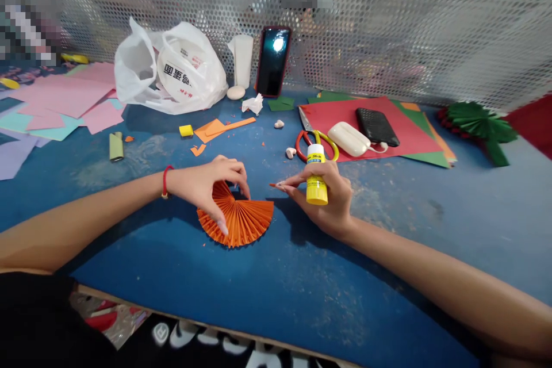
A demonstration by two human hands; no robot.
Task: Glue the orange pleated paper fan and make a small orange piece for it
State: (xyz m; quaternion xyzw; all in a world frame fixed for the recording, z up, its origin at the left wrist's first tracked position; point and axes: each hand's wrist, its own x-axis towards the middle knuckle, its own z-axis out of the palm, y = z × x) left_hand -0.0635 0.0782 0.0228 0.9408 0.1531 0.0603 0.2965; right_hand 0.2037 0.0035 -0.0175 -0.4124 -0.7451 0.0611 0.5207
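Observation:
An orange pleated paper fan (pixel 241 221) lies half spread on the blue table (pixel 267 293). My left hand (pixel 207 184), with a red band at the wrist, is curled over the fan's upper left part and presses it down with its fingertips. My right hand (pixel 325 198) is closed round a yellow glue stick (pixel 316 175) with a white cap, held upright. Its forefinger stretches left toward the fan's centre, just short of the paper.
Red-and-yellow scissors (pixel 317 141), a white case (pixel 353 139) and a black pouch (pixel 377 126) lie on red and green sheets behind the glue stick. A phone (pixel 272 60) leans on the mesh wall. A white plastic bag (pixel 172 69), pink sheets (pixel 64 98), orange scraps (pixel 215 126), a lighter (pixel 116 146), a green folded fan (pixel 478 123).

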